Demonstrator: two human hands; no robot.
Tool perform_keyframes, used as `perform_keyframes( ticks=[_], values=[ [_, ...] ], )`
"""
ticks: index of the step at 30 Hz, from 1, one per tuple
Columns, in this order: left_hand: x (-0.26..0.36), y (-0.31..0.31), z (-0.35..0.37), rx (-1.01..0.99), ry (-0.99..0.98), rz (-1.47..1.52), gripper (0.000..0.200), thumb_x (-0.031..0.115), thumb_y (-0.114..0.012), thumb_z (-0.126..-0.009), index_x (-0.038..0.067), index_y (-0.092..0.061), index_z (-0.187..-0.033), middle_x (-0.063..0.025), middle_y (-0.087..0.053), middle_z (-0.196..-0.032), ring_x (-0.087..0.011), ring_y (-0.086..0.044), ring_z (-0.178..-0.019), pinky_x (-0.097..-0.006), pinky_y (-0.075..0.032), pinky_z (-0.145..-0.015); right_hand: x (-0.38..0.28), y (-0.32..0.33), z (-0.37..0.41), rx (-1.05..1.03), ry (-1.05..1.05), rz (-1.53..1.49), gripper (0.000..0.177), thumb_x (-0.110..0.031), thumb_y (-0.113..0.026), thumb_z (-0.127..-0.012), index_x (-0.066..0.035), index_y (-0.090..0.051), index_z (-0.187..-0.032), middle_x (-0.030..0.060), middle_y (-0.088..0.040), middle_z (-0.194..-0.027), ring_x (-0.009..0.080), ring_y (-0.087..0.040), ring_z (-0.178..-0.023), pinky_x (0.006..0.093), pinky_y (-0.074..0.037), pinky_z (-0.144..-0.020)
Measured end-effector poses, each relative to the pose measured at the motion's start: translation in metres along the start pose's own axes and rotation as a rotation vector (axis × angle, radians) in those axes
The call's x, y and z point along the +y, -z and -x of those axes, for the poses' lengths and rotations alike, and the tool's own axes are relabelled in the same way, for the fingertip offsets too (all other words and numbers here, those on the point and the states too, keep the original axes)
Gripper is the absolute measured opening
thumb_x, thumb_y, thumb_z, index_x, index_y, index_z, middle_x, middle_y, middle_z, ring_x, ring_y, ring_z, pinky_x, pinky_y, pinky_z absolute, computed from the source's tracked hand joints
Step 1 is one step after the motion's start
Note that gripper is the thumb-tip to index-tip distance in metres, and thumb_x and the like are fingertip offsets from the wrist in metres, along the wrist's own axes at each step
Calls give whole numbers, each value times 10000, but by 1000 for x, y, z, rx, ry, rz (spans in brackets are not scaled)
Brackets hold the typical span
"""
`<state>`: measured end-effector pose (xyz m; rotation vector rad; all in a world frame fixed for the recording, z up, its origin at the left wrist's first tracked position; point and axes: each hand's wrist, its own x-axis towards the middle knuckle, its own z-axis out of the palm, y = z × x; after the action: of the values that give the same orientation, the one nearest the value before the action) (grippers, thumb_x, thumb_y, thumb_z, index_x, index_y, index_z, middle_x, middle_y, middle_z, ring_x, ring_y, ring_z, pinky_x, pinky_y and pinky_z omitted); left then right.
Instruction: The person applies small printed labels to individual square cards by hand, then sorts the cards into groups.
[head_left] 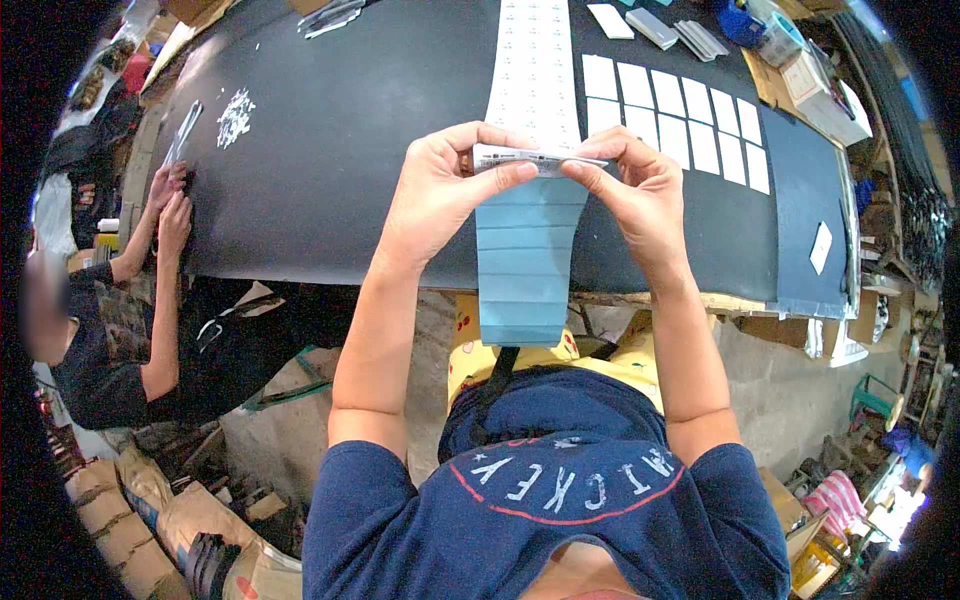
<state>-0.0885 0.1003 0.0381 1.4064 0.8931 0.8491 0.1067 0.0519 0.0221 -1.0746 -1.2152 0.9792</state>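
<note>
A long strip of printed white labels runs down the middle of the black table, and its blue backing hangs over the front edge with creases across it. At chest height in front of me, my left hand pinches the left end of a fold in this strip between thumb and fingers. The right end of the same fold is pinched by my right hand. Between the two thumbs the folded edge stretches roughly level, with small print on it.
Blank white cards lie in rows right of the strip, with small card stacks behind. A blue basket stands at the back right. At left, another person's hands touch a clear plastic piece near white scraps.
</note>
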Motion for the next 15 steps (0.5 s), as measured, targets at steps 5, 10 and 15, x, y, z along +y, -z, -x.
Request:
perform_keyframes(
  ticks=[5,10,15],
  values=[
    [-1,0,-1,0,-5,-9,128,35,-744,-787,37,-693,-905,8,-678,-826,-43,-591,-755,-188,-460,-665,6,-4,-2,-18,36,-2,96,-58,-773,-744,-58,-748,-838,40,-661,-828,105,-586,-806,242,-441,-738],
    [2,1,0,5,-18,59,86,50,-753,-784,39,-698,-850,10,-675,-796,-40,-584,-743,-184,-451,-657,6,-5,-5,-20,34,-11,87,-66,-768,-752,-65,-753,-838,33,-658,-804,105,-581,-795,240,-438,-732],
    [4,3,0,25,10,109,137,124,-718,-843,4,-707,-910,-1,-681,-823,-46,-581,-739,-196,-451,-672,6,-6,-9,-22,50,-33,82,-66,-766,-754,-66,-753,-835,30,-658,-788,104,-582,-798,241,-437,-731]
  ],
)
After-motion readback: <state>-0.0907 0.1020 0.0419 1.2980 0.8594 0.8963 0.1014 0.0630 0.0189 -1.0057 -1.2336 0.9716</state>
